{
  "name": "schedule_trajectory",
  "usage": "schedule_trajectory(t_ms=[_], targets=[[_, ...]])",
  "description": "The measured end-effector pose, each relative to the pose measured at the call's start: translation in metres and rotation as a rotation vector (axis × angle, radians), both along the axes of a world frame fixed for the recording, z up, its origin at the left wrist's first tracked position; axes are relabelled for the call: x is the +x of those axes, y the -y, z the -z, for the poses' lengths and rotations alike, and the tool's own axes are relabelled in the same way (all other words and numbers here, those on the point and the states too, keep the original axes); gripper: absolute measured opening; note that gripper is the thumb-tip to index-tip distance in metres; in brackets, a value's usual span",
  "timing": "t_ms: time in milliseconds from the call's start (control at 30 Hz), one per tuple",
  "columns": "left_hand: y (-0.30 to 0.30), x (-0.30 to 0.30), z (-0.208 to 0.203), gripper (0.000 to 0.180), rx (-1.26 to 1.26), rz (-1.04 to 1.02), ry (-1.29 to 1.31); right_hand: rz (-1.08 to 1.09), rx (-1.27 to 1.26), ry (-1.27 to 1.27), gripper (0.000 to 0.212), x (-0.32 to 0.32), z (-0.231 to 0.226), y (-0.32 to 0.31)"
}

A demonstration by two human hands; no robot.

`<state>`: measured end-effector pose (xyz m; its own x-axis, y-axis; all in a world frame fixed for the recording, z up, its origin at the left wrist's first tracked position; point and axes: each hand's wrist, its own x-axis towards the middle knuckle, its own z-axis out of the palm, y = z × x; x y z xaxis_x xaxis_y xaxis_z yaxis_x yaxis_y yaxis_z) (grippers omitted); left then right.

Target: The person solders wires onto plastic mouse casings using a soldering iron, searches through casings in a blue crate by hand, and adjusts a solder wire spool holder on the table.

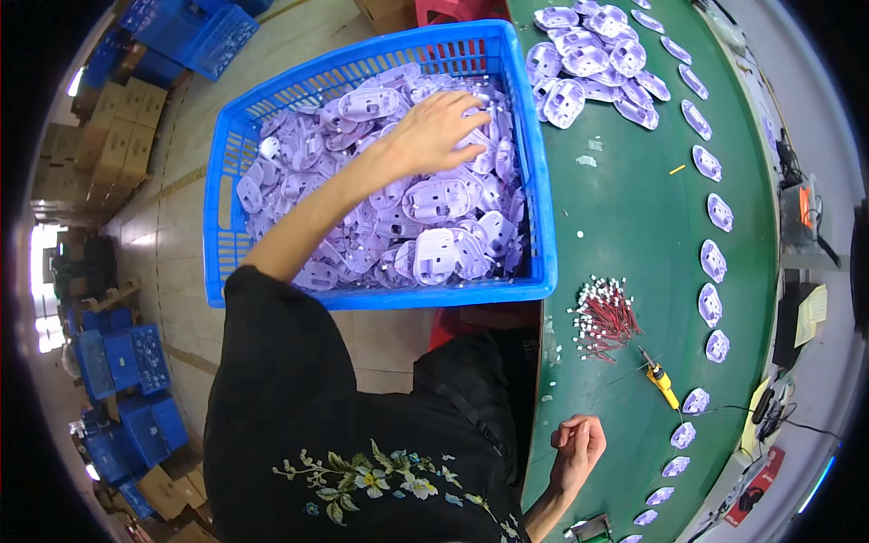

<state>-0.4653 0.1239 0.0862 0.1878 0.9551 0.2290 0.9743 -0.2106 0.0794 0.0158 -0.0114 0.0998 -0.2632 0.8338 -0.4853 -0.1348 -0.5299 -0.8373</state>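
Note:
My left hand [439,133] reaches over a blue plastic crate [389,297] heaped with lilac plastic shells [436,199]. Its fingers are apart and slightly bent on top of the pile, and no shell is visibly gripped. By the near edge of the green table, my right hand [579,443] is closed with its fingers curled in. A thin wire seems to run from near that hand toward a yellow soldering iron [663,385]; what the fingers hold is too small to tell. Beyond them lies a bunch of red wires with white connectors [605,317].
Lilac shells [712,261] form a long row along the table's far side. Another heap of shells [597,59] sits at the top of the green table [634,226]. Blue crates [118,362] and cardboard boxes [127,127] stand on the floor at left.

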Motion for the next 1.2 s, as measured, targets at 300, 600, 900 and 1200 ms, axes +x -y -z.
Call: schedule_trajectory(t_ms=[300,600,900,1200], targets=[[-0.047,-0.018,0.038,0.047,-0.151,0.260,-0.064,-0.122,0.070,0.029,0.032,-0.024,-0.011,-0.014],[0.038,-0.061,0.006,0.047,-0.172,0.151,-0.047,-0.116,0.072,0.009,0.033,-0.026,-0.011,-0.014],[0.164,-0.111,-0.031,0.036,-0.355,-0.272,0.097,-0.139,0.088,0.012,0.034,-0.018,-0.011,-0.026],[0.049,-0.053,-0.018,0.029,0.094,-0.062,0.042,-0.119,0.111,0.015,0.034,-0.013,-0.007,-0.026]])
